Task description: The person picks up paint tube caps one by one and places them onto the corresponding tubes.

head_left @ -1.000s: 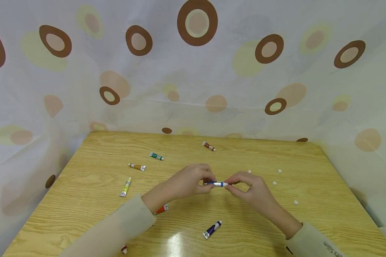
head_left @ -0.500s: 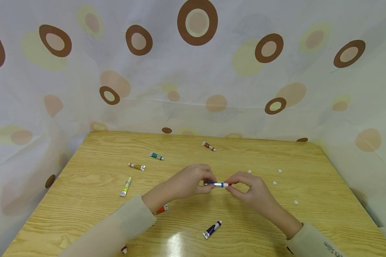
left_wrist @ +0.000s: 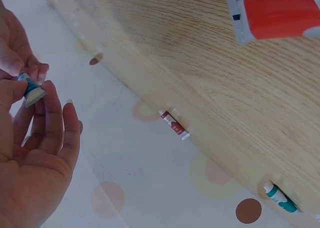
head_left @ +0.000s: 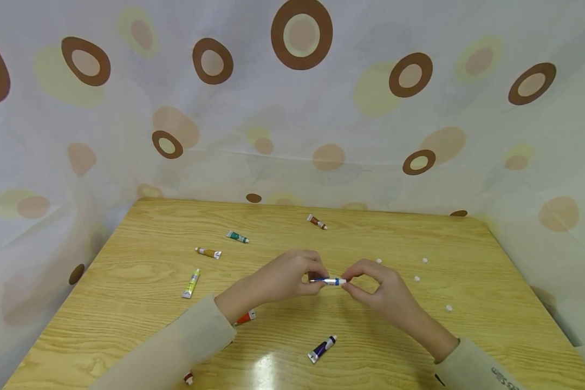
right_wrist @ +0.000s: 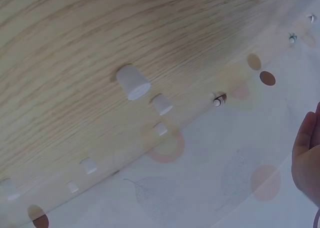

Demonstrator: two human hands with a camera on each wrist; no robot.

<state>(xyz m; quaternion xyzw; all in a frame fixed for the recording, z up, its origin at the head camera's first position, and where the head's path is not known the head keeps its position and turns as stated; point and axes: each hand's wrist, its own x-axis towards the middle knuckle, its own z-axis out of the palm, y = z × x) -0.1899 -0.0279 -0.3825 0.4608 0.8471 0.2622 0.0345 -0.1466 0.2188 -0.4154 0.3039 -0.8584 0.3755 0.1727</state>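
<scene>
In the head view, a small blue paint tube [head_left: 330, 281] is held level above the middle of the wooden table. My left hand [head_left: 287, 275] pinches its flat tail end between thumb and fingers. At the other end, the thumb and index finger of my right hand [head_left: 382, 284] pinch the white cap [head_left: 343, 281]. The left wrist view shows the tube's crimped end [left_wrist: 35, 94] between the left thumb and fingers, its cap end hidden by the other hand. Only part of a hand [right_wrist: 307, 163] shows at the right wrist view's edge.
Around the hands lie brown [head_left: 317, 221], green [head_left: 237, 236], ochre [head_left: 208, 253], yellow [head_left: 191, 284] and purple [head_left: 322, 349] paint tubes. A red-orange tube [head_left: 246, 318] is partly behind the left sleeve. Several loose white caps, one here [head_left: 416, 279], lie right. A patterned curtain [head_left: 322, 108] borders the table [head_left: 395, 227].
The grip of both hands on the paint tube looks the same. A little more of the white cap shows between the right fingertips than one second ago.
</scene>
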